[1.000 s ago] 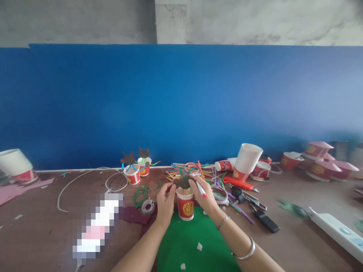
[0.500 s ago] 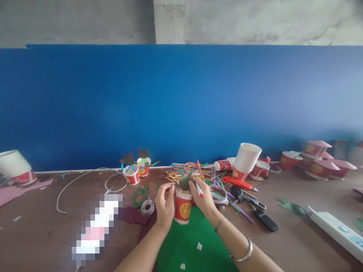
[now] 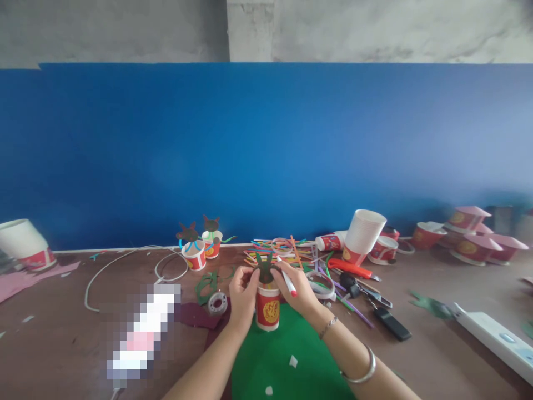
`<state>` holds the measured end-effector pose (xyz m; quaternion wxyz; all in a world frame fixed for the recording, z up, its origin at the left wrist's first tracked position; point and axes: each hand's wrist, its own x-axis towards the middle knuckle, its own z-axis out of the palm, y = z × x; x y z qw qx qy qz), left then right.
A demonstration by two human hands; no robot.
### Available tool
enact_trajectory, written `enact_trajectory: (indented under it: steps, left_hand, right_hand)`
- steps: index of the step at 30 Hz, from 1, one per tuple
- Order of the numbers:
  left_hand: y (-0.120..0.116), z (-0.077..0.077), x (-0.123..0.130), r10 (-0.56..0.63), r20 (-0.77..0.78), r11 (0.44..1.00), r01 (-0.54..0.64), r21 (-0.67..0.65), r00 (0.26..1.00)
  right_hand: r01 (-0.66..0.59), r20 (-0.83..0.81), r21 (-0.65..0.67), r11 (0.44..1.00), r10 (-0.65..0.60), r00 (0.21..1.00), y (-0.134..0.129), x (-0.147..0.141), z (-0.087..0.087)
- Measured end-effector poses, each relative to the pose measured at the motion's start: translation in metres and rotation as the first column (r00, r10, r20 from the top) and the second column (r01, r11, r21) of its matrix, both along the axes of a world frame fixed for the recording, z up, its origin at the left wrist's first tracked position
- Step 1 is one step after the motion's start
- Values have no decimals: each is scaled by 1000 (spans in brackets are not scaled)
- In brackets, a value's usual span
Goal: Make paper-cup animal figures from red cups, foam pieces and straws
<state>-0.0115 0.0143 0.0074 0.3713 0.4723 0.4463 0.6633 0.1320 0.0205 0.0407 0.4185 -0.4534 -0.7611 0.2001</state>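
Note:
A red and white paper cup [image 3: 267, 310] stands upright before me on green paper [image 3: 287, 355]. At its rim is a dark green paper cat head [image 3: 265, 272] with pointed ears. My left hand [image 3: 244, 297] is closed, thumb and fingers pinching the head's left edge. From the other side, my right hand [image 3: 297, 289] pinches the head's right edge. That hand also carries a white marker with a red end [image 3: 288, 282], tucked between its fingers. Part of the head is hidden by my fingers.
Two cups with paper cat heads [image 3: 194, 256] stand behind on the left. A tape roll [image 3: 217, 304], green scraps [image 3: 206, 286], coloured straws [image 3: 277, 251], a red-handled cutter [image 3: 352, 268], keys [image 3: 393, 323], stacked cups [image 3: 363, 236] and a power strip [image 3: 495, 339] lie around.
The cat head has turned more upright and face-on, shifting slightly left. My left hand has come onto its edge, and the marker in my right hand has tilted and moved a little left.

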Motion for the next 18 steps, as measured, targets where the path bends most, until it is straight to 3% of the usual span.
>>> enact_trajectory:
  steps: [11, 18]
  left_hand:
    - [-1, 3, 0, -2, -6, 1000, 2, 26, 1000]
    - [0, 4, 0, -14, 9, 1000, 14, 14, 1000]
  right_hand:
    - [-35, -87, -36, 999, 32, 996, -2, -3, 3]
    - [-2, -24, -36, 999, 1, 1000, -4, -3, 2]
